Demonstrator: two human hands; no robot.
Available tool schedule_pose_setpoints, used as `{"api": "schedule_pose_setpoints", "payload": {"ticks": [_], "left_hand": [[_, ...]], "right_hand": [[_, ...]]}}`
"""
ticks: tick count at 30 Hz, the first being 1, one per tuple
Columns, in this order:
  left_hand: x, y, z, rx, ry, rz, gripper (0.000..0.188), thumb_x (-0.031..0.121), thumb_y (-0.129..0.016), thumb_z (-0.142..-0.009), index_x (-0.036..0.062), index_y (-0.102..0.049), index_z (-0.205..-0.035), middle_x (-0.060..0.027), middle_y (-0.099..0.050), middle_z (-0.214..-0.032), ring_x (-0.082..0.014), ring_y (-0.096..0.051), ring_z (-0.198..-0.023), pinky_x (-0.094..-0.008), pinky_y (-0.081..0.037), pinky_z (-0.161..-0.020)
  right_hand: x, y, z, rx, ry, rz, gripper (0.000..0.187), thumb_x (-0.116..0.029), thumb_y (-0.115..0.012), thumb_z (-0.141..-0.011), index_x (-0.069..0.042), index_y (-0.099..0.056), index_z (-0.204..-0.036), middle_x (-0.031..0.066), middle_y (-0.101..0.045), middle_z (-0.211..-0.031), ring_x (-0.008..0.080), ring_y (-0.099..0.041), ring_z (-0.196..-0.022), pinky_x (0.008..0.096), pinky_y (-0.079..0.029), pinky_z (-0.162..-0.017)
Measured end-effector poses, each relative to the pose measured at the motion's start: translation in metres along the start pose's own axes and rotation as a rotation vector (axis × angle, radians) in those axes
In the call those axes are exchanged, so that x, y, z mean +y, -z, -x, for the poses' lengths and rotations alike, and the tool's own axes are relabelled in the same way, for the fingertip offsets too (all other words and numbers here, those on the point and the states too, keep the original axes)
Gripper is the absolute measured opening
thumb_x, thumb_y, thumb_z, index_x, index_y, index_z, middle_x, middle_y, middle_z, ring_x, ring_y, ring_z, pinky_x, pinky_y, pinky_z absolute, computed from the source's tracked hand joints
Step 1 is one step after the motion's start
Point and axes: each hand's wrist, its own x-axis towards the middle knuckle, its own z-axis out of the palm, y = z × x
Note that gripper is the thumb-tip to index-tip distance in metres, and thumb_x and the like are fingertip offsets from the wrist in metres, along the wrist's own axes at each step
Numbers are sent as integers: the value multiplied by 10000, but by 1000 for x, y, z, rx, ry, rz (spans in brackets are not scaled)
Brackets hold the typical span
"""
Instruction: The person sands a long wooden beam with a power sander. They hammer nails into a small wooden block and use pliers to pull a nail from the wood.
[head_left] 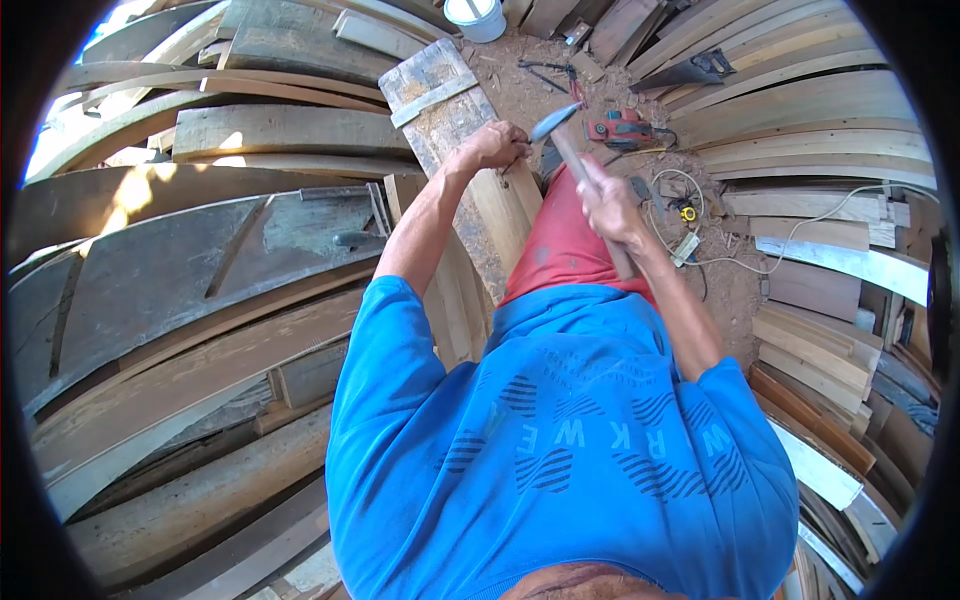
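My right hand (612, 208) is wrapped round the wooden handle of a hammer (571, 150), raised above my red-clad leg with its metal head up and to the left. Close to that head, my left hand (494, 146) is closed with its fingertips pinched together; whatever they hold is too small or hidden to make out. Below the left hand lies a pale wooden piece (505, 208), resting along a worn plank bench (425, 90) with a cross strip near its far end.
Stacked boards (290, 132) fill the left, and more timber (800, 110) lines the right. On the dusty floor lie a red power tool (622, 130), a yellow tape measure (687, 213) and a pale cable (740, 262). A handsaw (695, 70) leans on boards; a white bucket (475, 20) stands far off.
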Motion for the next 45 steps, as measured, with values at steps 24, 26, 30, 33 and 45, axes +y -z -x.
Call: {"api": "schedule_pose_setpoints", "payload": {"ticks": [24,26,30,33,45], "left_hand": [[16,-30,-3,35,201,-236,189,261,-686,-891,112,-742,-993,-128,-750,-971,-375,-717,-946,-489,-576,-789],[24,-10,18,55,196,-253,221,276,-633,-926,99,-740,-1003,-129,-750,-954,-363,-714,-955,-480,-564,-812],[3,1,83,37,299,12,285,302,-580,-982,39,-686,-1006,-180,-737,-937,-304,-716,-976,-417,-555,-799],[9,-7,109,274,692,646,224,239,-603,-980,59,-667,-1096,-181,-730,-950,-310,-714,-966,-413,-561,-813],[24,-102,104,507,354,-108,194,267,-652,-899,107,-688,-1003,-199,-664,-827,-422,-671,-888,-564,-517,-764]], "right_hand": [[35,7,11,-87,-220,-24,583,-269,-533,-1055,-145,-345,-1593,-36,-541,-743,46,-503,-536,227,-467,-456],[41,8,12,-75,-260,-33,581,-258,-519,-1060,-143,-331,-1597,-35,-541,-748,48,-502,-538,230,-466,-458],[32,6,10,-107,-276,-66,546,-274,-522,-1056,-132,-384,-1564,-22,-536,-744,63,-509,-544,243,-472,-474],[34,7,9,-117,-257,-55,528,-281,-519,-1057,-125,-402,-1548,-28,-531,-741,60,-506,-542,244,-467,-474],[35,6,10,-118,-285,-25,573,-285,-529,-1062,-146,-347,-1587,-40,-542,-753,45,-508,-542,226,-466,-462]]}}
